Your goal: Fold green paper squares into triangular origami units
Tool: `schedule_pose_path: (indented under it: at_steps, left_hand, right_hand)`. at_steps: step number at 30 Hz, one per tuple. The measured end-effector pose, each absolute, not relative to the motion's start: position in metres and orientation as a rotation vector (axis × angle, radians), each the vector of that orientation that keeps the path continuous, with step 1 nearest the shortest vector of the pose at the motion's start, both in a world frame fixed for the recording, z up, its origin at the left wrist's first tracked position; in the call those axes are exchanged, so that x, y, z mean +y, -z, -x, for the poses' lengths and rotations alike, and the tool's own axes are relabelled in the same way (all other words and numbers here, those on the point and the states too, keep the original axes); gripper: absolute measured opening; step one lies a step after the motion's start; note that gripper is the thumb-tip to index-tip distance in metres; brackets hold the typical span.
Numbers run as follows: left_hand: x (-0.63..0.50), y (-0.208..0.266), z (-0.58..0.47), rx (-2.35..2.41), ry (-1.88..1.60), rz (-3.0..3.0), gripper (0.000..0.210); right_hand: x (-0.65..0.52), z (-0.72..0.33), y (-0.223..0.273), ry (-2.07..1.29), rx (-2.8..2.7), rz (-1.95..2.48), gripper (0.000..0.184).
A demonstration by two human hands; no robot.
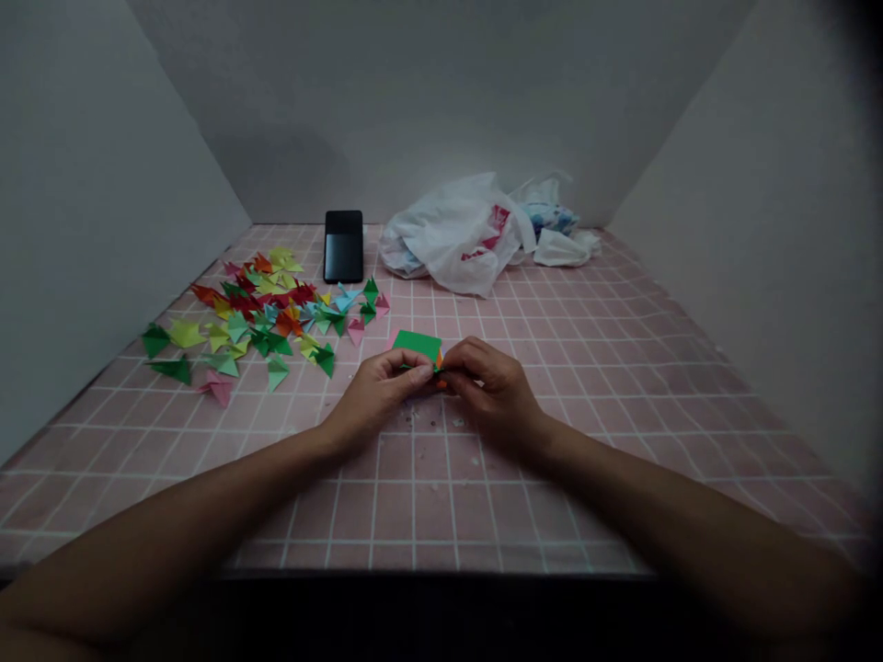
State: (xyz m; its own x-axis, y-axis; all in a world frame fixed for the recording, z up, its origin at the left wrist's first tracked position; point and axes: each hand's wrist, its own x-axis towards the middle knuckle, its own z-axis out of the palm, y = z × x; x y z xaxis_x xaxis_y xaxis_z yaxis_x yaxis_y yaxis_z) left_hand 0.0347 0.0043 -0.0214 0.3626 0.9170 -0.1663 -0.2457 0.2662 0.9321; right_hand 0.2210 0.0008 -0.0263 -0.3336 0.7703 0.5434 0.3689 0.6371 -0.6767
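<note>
Close together at the middle of the table, my left hand (378, 384) and my right hand (495, 386) both pinch a small piece of folded paper (437, 367). It looks green, but my fingers cover most of it and its shape cannot be made out. Just behind my left fingertips lies a flat green sheet of origami paper (417, 344), with pink and orange edges showing beside it. To the left is a loose spread of many-coloured folded paper cranes (277, 317), in red, yellow, green, pink and light blue.
A black phone (343, 246) is at the back, left of centre. Beside it sits a crumpled white plastic bag (448, 230) with red print, then a blue-and-white packet (552, 217) and white tissue (562, 248). Small scraps dot the pink checked tablecloth (586, 386). Pale walls enclose three sides.
</note>
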Motion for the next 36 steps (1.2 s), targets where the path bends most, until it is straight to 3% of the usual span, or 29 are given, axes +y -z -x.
schedule_pose_path:
  at_steps: [17, 36]
  left_hand:
    - [0.0050, 0.0192, -0.0374, 0.799, -0.894, -0.818, 0.018]
    - [0.0074, 0.0211, -0.0352, 0.761, -0.907, -0.751, 0.010]
  right_hand:
    - [0.0010, -0.2206, 0.0323, -0.651, -1.863, 1.000, 0.012]
    - [-0.0001, -0.2197, 0.0283, -0.538, -1.897, 0.917, 0.014]
